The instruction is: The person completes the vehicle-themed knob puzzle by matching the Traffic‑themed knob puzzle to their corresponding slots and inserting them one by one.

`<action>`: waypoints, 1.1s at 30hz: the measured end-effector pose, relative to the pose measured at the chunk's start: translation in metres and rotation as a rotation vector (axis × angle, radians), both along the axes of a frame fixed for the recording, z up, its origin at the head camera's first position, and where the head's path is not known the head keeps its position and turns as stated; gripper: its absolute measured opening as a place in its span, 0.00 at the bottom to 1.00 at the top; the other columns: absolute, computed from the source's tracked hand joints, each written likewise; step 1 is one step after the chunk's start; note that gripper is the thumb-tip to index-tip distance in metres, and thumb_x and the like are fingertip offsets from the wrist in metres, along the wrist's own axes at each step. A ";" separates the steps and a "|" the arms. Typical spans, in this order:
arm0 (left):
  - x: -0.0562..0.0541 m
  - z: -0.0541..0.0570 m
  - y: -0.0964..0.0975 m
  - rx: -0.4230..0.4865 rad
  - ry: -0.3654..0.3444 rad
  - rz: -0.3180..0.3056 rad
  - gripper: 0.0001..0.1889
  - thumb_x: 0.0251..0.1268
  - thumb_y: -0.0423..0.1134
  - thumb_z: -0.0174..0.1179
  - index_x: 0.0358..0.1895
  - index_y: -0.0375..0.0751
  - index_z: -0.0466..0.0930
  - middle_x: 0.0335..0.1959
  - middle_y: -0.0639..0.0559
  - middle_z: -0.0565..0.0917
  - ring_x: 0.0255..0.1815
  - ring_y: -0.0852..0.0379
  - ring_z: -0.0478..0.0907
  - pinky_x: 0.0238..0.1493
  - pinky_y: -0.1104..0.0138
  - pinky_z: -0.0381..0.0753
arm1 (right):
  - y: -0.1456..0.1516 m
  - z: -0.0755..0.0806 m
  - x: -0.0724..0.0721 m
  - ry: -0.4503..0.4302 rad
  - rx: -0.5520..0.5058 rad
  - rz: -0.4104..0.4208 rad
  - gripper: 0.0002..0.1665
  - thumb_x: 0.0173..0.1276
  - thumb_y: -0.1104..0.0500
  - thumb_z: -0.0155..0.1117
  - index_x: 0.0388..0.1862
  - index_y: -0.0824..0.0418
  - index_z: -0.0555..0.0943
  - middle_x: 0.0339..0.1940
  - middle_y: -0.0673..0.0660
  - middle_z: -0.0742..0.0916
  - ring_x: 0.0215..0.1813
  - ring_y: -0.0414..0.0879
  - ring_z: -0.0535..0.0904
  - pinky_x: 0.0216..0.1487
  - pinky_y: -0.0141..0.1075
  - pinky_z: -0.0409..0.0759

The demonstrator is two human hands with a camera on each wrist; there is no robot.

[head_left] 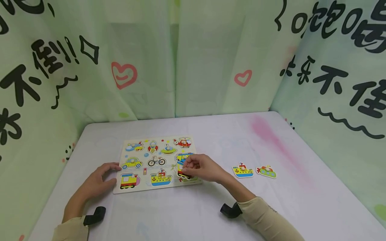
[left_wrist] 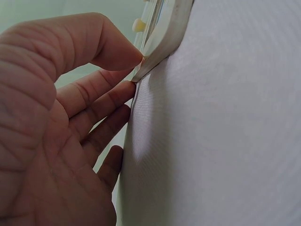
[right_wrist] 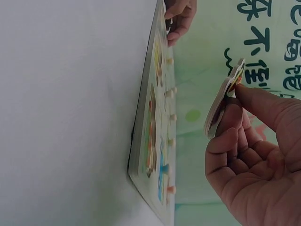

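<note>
My right hand (head_left: 200, 166) pinches a train-like puzzle piece (head_left: 181, 171) between thumb and fingers, over the right part of a pale puzzle board (head_left: 141, 169). From the right wrist view, the thin wooden piece (right_wrist: 220, 109) is seen nearly edge-on, tilted and apart from the board (right_wrist: 141, 155). Along the board's left edge lies my left hand (head_left: 99, 180), its thumb and fingertips touching the rim. The left wrist view has the thumb (left_wrist: 117, 47) against the board's corner (left_wrist: 162, 44). Part of the board's right side is hidden by my right hand.
To the right of the board, a ship piece (head_left: 242, 171) and a submarine piece (head_left: 266, 172) lie on the white tablecloth (head_left: 217, 207). Small pegs (right_wrist: 170, 141) stick up from the board. Printed curtains (head_left: 205, 67) stand behind and beside the table.
</note>
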State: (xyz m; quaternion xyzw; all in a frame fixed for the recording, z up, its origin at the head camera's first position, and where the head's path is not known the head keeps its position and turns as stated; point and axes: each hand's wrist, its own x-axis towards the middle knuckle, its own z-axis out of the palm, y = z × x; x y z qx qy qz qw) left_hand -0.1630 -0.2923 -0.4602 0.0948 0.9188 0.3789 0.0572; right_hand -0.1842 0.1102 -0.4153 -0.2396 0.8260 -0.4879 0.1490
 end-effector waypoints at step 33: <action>0.000 -0.001 -0.003 -0.011 0.007 -0.019 0.20 0.61 0.29 0.63 0.58 0.39 0.78 0.70 0.31 0.71 0.74 0.28 0.60 0.71 0.31 0.58 | -0.085 -0.011 -0.007 -0.016 -0.066 0.101 0.06 0.69 0.55 0.72 0.37 0.54 0.84 0.25 0.47 0.85 0.27 0.36 0.77 0.30 0.26 0.78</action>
